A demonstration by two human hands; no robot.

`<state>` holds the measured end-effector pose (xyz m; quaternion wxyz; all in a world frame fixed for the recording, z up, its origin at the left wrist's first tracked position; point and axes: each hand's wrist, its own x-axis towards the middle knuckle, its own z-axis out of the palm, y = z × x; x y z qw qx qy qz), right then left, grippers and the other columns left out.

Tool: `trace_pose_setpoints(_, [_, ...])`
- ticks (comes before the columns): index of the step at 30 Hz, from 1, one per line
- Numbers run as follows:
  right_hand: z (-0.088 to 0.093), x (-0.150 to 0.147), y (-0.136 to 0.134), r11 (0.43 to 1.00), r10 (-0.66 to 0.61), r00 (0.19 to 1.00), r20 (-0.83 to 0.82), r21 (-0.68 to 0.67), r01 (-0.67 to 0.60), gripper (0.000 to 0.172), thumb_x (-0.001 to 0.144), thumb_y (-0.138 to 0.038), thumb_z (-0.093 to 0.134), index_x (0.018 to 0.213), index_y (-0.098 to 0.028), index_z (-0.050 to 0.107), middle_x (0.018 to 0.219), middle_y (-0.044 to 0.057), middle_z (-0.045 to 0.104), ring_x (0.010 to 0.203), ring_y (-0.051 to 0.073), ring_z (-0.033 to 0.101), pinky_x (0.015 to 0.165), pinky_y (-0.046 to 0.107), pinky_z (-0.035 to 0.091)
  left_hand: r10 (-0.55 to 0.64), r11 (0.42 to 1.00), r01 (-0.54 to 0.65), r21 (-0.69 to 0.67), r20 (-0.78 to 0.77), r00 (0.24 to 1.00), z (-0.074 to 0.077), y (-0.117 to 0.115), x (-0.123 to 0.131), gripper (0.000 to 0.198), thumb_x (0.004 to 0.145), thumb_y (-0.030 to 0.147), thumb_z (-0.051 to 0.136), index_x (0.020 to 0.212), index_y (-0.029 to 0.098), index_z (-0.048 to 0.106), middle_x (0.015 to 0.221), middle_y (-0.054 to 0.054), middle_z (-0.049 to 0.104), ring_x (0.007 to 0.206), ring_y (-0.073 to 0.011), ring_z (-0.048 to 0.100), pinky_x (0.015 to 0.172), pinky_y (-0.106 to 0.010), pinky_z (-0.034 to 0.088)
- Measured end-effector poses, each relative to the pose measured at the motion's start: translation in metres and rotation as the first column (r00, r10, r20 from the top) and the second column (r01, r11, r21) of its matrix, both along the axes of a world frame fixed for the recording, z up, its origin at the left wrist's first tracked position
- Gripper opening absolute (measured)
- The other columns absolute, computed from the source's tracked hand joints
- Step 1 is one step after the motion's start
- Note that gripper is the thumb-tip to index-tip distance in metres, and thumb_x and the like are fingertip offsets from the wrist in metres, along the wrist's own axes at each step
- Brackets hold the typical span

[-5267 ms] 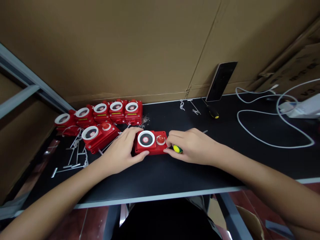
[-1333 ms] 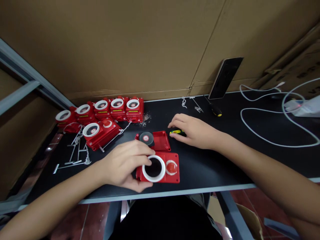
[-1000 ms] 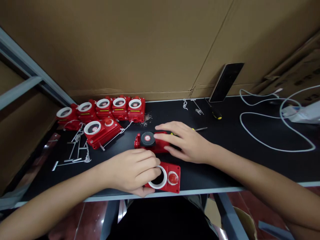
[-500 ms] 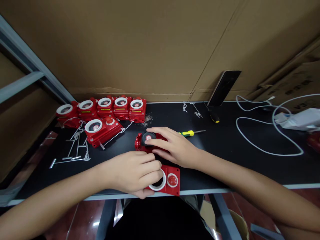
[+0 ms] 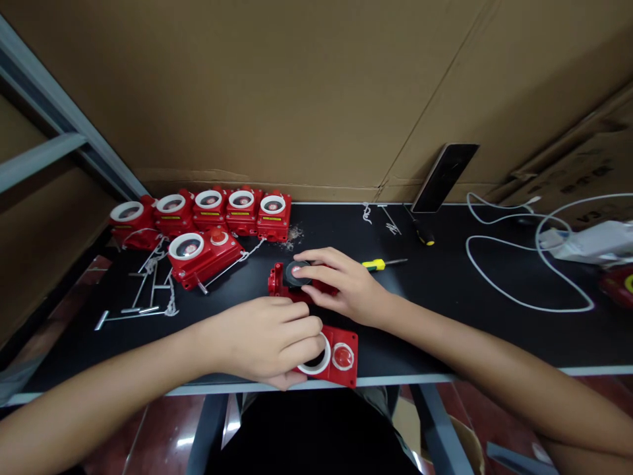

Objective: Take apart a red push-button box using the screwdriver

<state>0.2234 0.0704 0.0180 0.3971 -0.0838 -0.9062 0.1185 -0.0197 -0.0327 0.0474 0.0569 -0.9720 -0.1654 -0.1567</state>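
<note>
My left hand (image 5: 270, 340) is closed over the left part of a red cover plate (image 5: 343, 376) at the table's front edge. The plate has a white ring (image 5: 324, 361) and a round red lens (image 5: 343, 357); its left end is hidden under my fingers. Just behind it, my right hand (image 5: 346, 284) bends its fingers around a black round piece (image 5: 295, 274) with a red-and-white centre. That piece sits in a red housing (image 5: 275, 280), partly covered by the hand. A screwdriver with a yellow-green handle (image 5: 374, 265) lies beyond my right hand.
Several assembled red boxes (image 5: 273, 218) line the back left, with another red box (image 5: 205, 257) before them. Metal T-bars with cord (image 5: 133, 316) lie at left. A phone (image 5: 445, 178) leans on the cardboard (image 5: 297, 99). A black screwdriver (image 5: 425, 235) and white cable (image 5: 514, 290) are at right.
My right hand has shifted slightly, its fingers more bent around the black round piece. My left hand stays on the cover plate. The camera view has moved a little.
</note>
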Motion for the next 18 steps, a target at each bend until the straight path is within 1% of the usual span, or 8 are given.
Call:
trace_pose_setpoints(3, [0.000,-0.002,-0.001,0.999,-0.003,1.000,-0.027,-0.038,0.002,0.026,0.115,-0.018,0.071,0.140,-0.024,0.075,0.144,0.016,0.080,0.129,0.026,0.081,0.107,0.046,0.073,-0.005,1.000,0.005,-0.003,0.004,1.000,0.001,0.000,-0.001,0.029,0.110,0.046,0.081,0.112,0.019,0.074,0.110,-0.009,0.079,0.088,-0.0242,0.068,0.078,-0.038,0.057])
trace_pose_setpoints(6, [0.005,-0.002,-0.002,0.989,-0.034,0.998,-0.061,-0.147,0.025,0.022,0.115,-0.018,0.072,0.136,-0.023,0.078,0.141,0.014,0.082,0.130,0.025,0.081,0.112,0.043,0.071,-0.004,1.000,0.004,-0.008,-0.005,1.000,0.002,0.001,-0.002,0.028,0.113,0.046,0.076,0.112,0.018,0.074,0.111,-0.010,0.080,0.089,-0.0244,0.069,0.081,-0.038,0.058])
trace_pose_setpoints(8, [0.015,0.002,0.000,0.976,-0.067,0.993,-0.092,-0.214,0.046,0.020,0.114,-0.018,0.073,0.132,-0.022,0.080,0.139,0.013,0.083,0.130,0.024,0.081,0.114,0.042,0.069,0.001,1.000,-0.002,-0.008,-0.014,1.000,0.002,0.001,-0.002,0.027,0.115,0.045,0.071,0.113,0.019,0.074,0.112,-0.010,0.080,0.091,-0.0248,0.070,0.082,-0.038,0.059])
trace_pose_setpoints(10, [0.030,0.014,0.006,0.964,-0.118,0.987,-0.111,-0.249,0.087,0.018,0.114,-0.018,0.072,0.129,-0.023,0.081,0.138,0.013,0.083,0.132,0.026,0.081,0.116,0.044,0.067,0.001,1.000,-0.001,-0.011,-0.009,1.000,0.001,0.001,-0.003,0.027,0.115,0.046,0.072,0.113,0.019,0.073,0.112,-0.010,0.081,0.091,-0.0250,0.071,0.080,-0.039,0.060])
trace_pose_setpoints(12, [0.049,0.035,0.014,0.948,-0.210,0.973,-0.093,-0.263,0.180,0.019,0.114,-0.018,0.070,0.128,-0.025,0.082,0.142,0.013,0.082,0.134,0.028,0.079,0.118,0.049,0.065,0.005,1.000,-0.005,-0.016,0.007,1.000,0.001,0.002,-0.003,0.028,0.111,0.045,0.077,0.114,0.018,0.071,0.112,-0.010,0.081,0.092,-0.0255,0.072,0.079,-0.040,0.060])
trace_pose_setpoints(15, [0.072,0.081,0.025,0.910,-0.379,0.923,-0.064,-0.204,0.360,0.021,0.114,-0.020,0.071,0.127,-0.029,0.084,0.140,0.012,0.083,0.134,0.034,0.079,0.115,0.055,0.066,0.023,0.999,-0.022,-0.036,0.021,1.000,0.000,0.004,-0.003,0.030,0.107,0.043,0.082,0.115,0.017,0.070,0.113,-0.011,0.081,0.093,-0.0265,0.073,0.079,-0.040,0.061])
trace_pose_setpoints(17, [0.074,0.115,0.028,0.855,-0.512,0.857,-0.051,-0.125,0.503,0.020,0.112,-0.025,0.074,0.127,-0.032,0.085,0.137,0.010,0.084,0.122,0.034,0.083,0.100,0.053,0.070,0.025,0.998,-0.024,-0.055,0.023,0.999,0.000,0.005,-0.002,0.031,0.106,0.041,0.082,0.118,0.016,0.069,0.114,-0.012,0.082,0.093,-0.0268,0.074,0.080,-0.041,0.062])
trace_pose_setpoints(18, [0.070,0.132,0.029,0.820,-0.570,0.820,-0.041,-0.094,0.565,0.019,0.112,-0.028,0.075,0.127,-0.032,0.086,0.137,0.009,0.084,0.114,0.033,0.084,0.097,0.053,0.071,0.024,0.998,-0.022,-0.062,0.026,0.999,-0.001,0.006,-0.002,0.031,0.106,0.041,0.082,0.119,0.015,0.069,0.114,-0.012,0.082,0.092,-0.0270,0.074,0.081,-0.041,0.062])
